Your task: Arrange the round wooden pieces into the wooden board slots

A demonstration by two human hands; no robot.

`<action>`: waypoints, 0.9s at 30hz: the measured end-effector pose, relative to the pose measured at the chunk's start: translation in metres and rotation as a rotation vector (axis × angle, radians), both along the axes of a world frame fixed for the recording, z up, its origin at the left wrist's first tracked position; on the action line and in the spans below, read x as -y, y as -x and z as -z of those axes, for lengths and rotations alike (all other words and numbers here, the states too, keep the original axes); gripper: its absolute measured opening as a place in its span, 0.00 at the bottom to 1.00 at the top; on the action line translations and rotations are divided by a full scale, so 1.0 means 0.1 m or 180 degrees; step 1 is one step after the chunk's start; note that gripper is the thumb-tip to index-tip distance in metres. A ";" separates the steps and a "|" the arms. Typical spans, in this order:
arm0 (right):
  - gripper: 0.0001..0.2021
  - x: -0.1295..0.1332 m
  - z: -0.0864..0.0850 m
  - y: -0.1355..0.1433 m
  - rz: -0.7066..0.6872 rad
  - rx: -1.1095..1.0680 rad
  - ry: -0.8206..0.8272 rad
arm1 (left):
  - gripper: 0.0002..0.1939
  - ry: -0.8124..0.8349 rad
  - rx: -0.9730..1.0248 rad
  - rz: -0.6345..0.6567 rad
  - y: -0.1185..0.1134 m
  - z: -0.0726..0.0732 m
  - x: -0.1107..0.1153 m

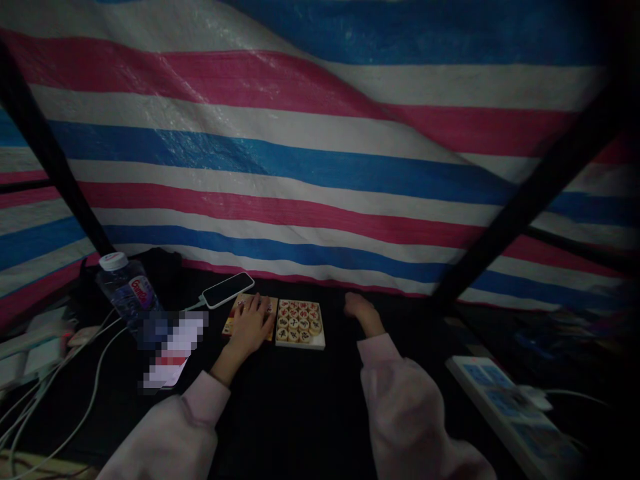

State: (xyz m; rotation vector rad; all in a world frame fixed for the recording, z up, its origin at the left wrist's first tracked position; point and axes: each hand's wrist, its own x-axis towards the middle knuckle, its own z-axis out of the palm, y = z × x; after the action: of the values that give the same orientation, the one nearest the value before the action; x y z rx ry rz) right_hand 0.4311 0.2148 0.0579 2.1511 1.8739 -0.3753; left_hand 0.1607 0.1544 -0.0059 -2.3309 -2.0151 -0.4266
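My left hand (251, 325) lies palm down with fingers spread over an orange-yellow printed box lid (227, 328). Dark and red marks, perhaps Chinese chess pieces, show between the fingers, though much there is covered. Right beside it sits a white tray (315, 346) holding rows of round Chinese chess pieces (299, 320), red-marked ones at the back and black-marked ones in front. My right hand (359, 307) rests farther right, apart from the tray, at the back of the black table. Its fingers look curled inward, and whatever they may hold is hidden.
A white phone (229, 290) on a cable lies behind the lid. Left are a large clear bottle (133, 290), a pixelated lit screen (173, 360) and tangled white cables (97, 380). A power strip (500, 400) stands right. Striped sheeting (280, 153) hangs behind, with dark poles.
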 end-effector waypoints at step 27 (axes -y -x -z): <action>0.24 0.58 -0.36 0.83 -0.1217 -0.0411 0.0328 | 0.26 -0.0018 0.0016 -0.0005 0.01 0.02 0.00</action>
State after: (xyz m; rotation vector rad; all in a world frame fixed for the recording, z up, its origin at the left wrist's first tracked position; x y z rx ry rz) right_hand 0.3481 0.1566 0.0938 1.6881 2.2239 -0.5229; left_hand 0.1601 0.1542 -0.0075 -2.3272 -2.0152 -0.4377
